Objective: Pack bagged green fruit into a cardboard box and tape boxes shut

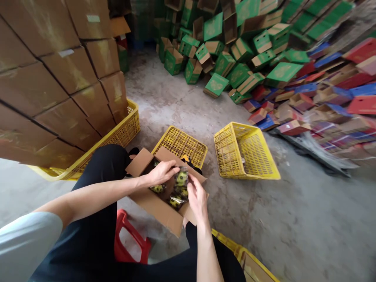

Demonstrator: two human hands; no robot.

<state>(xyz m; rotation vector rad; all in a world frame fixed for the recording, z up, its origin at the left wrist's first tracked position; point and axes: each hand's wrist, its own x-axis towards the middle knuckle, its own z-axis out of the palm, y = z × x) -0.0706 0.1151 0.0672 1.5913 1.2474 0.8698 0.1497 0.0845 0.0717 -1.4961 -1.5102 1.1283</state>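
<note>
An open brown cardboard box [160, 209] rests on my lap, its flaps spread. Inside lie clear plastic packets [179, 188] of yellow-green and black items. My left hand [161, 172] reaches in from the left with fingers curled over the top of one packet. My right hand [196, 196] grips the same packet from the right side, fingers pinched on its edge. A second packet [158, 188] shows below my left hand. I sit on a red stool [129, 243], in black trousers.
A tall stack of brown cartons [53, 78] stands on the left over a yellow crate [117, 135]. Two more yellow crates [245, 150] lie on the concrete floor ahead. Piles of green, red and blue boxes [264, 58] fill the back and right.
</note>
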